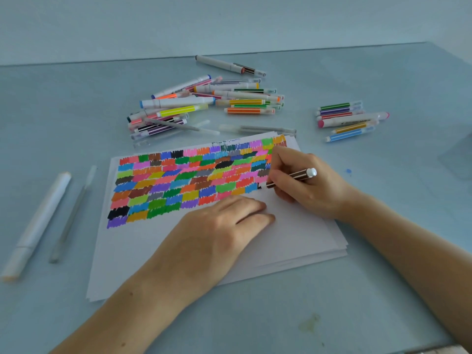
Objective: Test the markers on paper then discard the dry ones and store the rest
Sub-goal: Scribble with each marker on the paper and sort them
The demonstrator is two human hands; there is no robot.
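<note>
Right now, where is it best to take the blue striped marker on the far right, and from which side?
Take the blue striped marker at mid-barrel, from above. It lies flat at the near edge of the small group, with bare table in front, so a grip across the barrel has room.

Paper stack (301, 233) sits mid-table w/ rows of coloured scribble patches (194, 180) across its upper half; left hand (222, 221) lies flat on the sheet just below the patches, and right hand (304, 182) at the stack's right edge pinches a brown striped marker (293, 177), tip down on the paper by a small dark mark. Beyond the stack's far edge: big marker pile (204, 103) and a lone white marker (224, 64) behind it. Right of the stack's far corner is a small marker group (347, 120); left of the stack lie a thick white marker (38, 226) and a thin grey pen (72, 215).
</note>
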